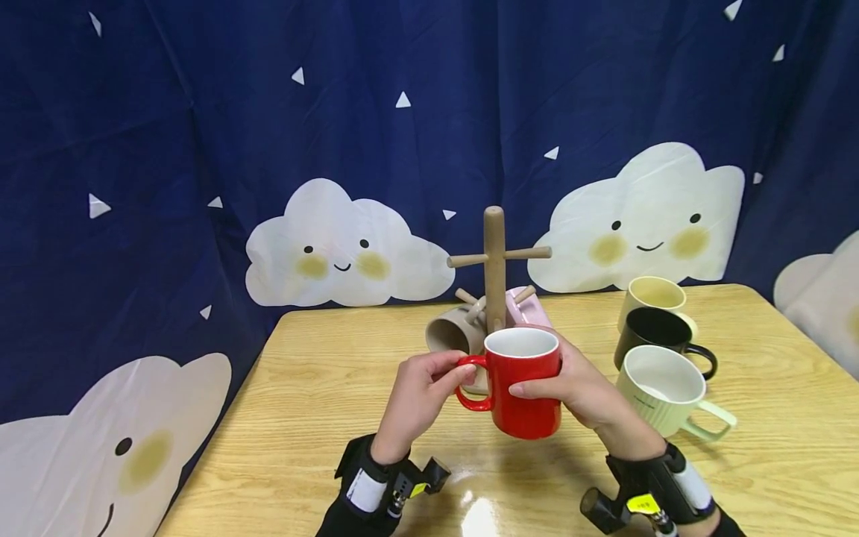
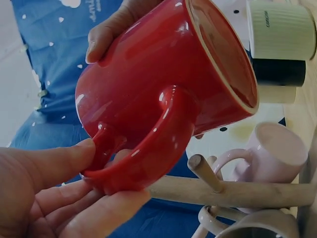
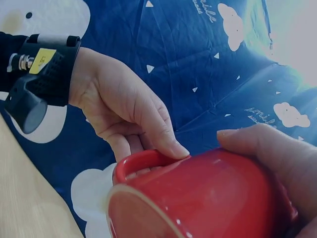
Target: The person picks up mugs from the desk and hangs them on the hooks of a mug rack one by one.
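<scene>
A red mug (image 1: 526, 395) with a white inside is held up above the table, in front of a wooden mug rack (image 1: 494, 268). My left hand (image 1: 424, 391) pinches its handle (image 2: 171, 144) between thumb and fingers. Around the body, on the side away from the handle, my right hand (image 1: 590, 388) grips the mug, thumb across the front. In the right wrist view the right thumb (image 3: 267, 144) lies along the red wall. A grey-beige mug (image 1: 451, 332) and a pink mug (image 2: 277, 151) hang low on the rack; its two upper pegs are bare.
On the table's right side stand a cream-yellow mug (image 1: 654, 292), a black mug (image 1: 651, 332) and a pale green mug (image 1: 661, 388) in a row, handles pointing right. Behind the wooden table (image 1: 322, 388) hangs a dark blue curtain (image 1: 376, 112) with clouds.
</scene>
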The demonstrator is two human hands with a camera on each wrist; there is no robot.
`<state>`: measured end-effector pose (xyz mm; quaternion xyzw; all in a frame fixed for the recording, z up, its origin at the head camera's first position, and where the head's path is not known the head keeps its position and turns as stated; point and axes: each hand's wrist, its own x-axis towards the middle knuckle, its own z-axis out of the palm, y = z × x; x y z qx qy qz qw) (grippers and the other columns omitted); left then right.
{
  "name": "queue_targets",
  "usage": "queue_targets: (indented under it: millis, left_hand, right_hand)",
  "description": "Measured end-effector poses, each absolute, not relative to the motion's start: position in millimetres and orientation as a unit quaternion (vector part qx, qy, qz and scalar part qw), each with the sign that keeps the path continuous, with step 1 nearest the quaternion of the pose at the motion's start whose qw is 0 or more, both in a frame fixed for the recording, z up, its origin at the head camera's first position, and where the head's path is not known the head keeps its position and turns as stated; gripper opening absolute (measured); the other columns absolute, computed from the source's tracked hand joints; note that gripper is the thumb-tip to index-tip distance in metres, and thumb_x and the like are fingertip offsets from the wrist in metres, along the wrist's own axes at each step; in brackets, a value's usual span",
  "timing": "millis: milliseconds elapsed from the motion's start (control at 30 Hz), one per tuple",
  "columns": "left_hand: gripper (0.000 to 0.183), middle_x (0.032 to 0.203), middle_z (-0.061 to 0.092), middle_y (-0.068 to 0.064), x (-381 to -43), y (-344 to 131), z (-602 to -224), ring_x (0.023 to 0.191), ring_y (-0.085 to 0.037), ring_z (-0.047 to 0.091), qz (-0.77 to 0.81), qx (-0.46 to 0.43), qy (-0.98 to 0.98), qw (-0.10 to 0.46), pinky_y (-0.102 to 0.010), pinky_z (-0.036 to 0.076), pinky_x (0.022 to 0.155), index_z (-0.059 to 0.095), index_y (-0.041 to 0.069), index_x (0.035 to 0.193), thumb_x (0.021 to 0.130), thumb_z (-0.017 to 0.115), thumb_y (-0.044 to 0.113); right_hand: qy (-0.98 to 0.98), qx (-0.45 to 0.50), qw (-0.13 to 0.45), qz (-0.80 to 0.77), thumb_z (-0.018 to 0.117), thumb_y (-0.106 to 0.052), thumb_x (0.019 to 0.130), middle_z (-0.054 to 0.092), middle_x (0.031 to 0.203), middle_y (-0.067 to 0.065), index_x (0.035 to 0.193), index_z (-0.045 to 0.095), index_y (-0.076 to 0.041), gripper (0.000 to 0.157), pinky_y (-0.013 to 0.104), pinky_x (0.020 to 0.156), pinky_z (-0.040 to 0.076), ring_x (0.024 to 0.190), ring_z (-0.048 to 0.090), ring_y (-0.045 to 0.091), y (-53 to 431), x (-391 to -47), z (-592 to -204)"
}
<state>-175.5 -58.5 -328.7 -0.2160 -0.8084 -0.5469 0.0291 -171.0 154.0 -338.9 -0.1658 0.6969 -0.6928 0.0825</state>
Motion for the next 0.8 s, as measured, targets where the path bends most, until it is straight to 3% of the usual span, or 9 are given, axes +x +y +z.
queue_targets:
  millis: [133, 333, 800]
  left_hand:
    - [0.02, 0.084, 0.069, -0.012, -175.4, -58.8, -327.2, 0.073, -0.014, 0.062, -0.529, -0.215, -0.821, 0.022, -0.029, 0.052, 0.069, 0.067, 0.003, 0.096, 0.08, 0.061, 0.014]
    - [0.033, 0.096, 0.068, -0.005, -177.6, -70.0, -325.0, 0.078, -0.006, 0.06, -0.504, -0.224, -0.834, -0.005, -0.028, 0.051, 0.073, 0.065, 0.012, 0.103, 0.079, 0.062, 0.035]
    - [0.039, 0.104, 0.066, -0.002, -176.2, -132.3, -300.4, 0.085, -0.007, 0.06, -0.488, -0.182, -0.853, 0.032, -0.039, 0.049, 0.083, 0.062, 0.017, 0.11, 0.081, 0.056, 0.043]
  right_hand:
    - [0.701, -0.166, 0.074, -0.69, 0.066, -0.009, 0.071, 0.049, 0.113, 0.013, 0.124, 0.031, -0.001, 0.065, 0.045, 0.078, 0.048, 0.102, 0.048, 0.031, 153.8, -170.6, -339.0]
    - [0.722, -0.169, 0.045, -0.669, 0.07, -0.009, 0.068, 0.049, 0.114, 0.014, 0.125, 0.033, -0.002, 0.069, 0.045, 0.078, 0.048, 0.102, 0.047, 0.031, 157.5, -168.9, -335.4]
    - [0.757, -0.115, 0.031, -0.642, 0.072, -0.014, 0.067, 0.046, 0.118, 0.011, 0.129, 0.032, -0.009, 0.074, 0.044, 0.078, 0.047, 0.106, 0.044, 0.03, 185.1, -172.2, -325.0]
